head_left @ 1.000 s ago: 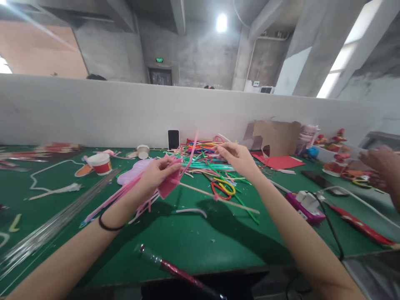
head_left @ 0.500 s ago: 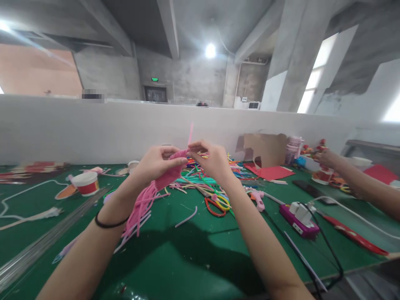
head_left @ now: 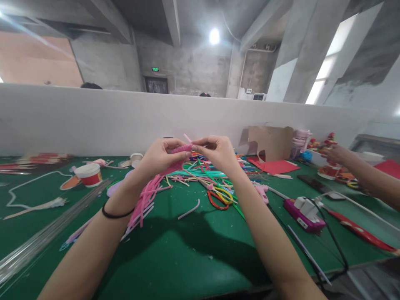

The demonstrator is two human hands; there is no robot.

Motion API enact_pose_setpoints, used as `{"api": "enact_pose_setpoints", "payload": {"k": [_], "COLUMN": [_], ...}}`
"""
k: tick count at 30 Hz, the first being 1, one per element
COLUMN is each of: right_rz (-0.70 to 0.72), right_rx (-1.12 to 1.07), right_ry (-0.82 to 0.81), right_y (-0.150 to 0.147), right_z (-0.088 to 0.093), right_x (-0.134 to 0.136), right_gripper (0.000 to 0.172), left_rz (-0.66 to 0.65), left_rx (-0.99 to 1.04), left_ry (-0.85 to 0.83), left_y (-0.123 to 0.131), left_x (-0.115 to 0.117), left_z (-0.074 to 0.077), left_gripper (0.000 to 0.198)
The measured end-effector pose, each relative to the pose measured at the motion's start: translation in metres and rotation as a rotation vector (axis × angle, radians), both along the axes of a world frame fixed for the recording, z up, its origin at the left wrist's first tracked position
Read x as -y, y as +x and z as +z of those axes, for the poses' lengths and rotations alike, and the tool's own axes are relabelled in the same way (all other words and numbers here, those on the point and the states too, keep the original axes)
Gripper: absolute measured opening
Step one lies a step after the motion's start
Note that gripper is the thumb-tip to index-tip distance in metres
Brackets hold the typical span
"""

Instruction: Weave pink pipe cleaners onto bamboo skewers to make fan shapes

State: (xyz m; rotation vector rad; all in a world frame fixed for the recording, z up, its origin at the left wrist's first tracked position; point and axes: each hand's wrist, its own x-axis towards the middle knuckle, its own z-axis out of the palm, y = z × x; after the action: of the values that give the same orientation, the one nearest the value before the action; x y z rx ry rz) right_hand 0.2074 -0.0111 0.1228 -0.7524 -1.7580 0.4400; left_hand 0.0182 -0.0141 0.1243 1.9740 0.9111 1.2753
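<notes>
Over the green table, my left hand [head_left: 158,157] grips a woven pink pipe-cleaner piece [head_left: 183,148] between thumb and fingers. Its loose pink pipe-cleaner ends [head_left: 148,193] trail down behind my left forearm. At the right end of the woven edge, my right hand [head_left: 216,149] is closed in a pinch on the pink strands. A short pink tip [head_left: 187,138] pokes up between both hands, leaning left. My fingers partly cover the spot where the strands meet. A loose pale lilac pipe cleaner [head_left: 189,209] lies on the table below.
Behind my hands spreads a pile of coloured pipe cleaners [head_left: 203,168], with scissors [head_left: 218,199] in front. To the right are a pink glue gun [head_left: 261,192], a purple power strip [head_left: 304,216] with cables and another person's hand [head_left: 336,153]. A paper cup [head_left: 89,174] stands left.
The pink pipe cleaner that stood tall and upright above my hands now shows only a short tip leaning left. My right hand has moved slightly against the woven edge. The view has tilted down slightly.
</notes>
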Motion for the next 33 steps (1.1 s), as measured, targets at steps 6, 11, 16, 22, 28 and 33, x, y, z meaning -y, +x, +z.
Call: {"api": "enact_pose_setpoints", "payload": {"k": [6,11,16,22,28,33], "right_rz": [0.015,-0.125,-0.211,-0.232,-0.263,-0.26], "right_rx": [0.014,0.039,0.016,-0.033,0.03,0.11], "right_ry": [-0.017,0.079,0.099,0.082,0.148,0.123], "right_y": [0.0,0.0,0.005,0.002,0.001,0.002], "right_z": [0.002,0.001,-0.001,-0.003,-0.011,-0.016], "right_x": [0.005,0.003,-0.003,-0.007,-0.017,-0.023], "right_gripper": [0.013,0.01,0.012,0.017,0.021,0.025], "left_rz": [-0.034,-0.047,-0.119,-0.083,-0.086,-0.103], "left_rx": [0.055,-0.056,-0.154,-0.128,-0.062,-0.076], "left_ry": [-0.03,-0.057,-0.123,-0.112,-0.176,-0.208], "left_y": [0.004,-0.007,-0.025,-0.018,-0.016,-0.019], "left_x": [0.001,0.001,-0.004,-0.017,-0.035,-0.039], "left_z": [-0.002,0.003,0.005,-0.008,-0.022,-0.026], "left_gripper": [0.03,0.028,0.019,0.02,0.025,0.025]}}
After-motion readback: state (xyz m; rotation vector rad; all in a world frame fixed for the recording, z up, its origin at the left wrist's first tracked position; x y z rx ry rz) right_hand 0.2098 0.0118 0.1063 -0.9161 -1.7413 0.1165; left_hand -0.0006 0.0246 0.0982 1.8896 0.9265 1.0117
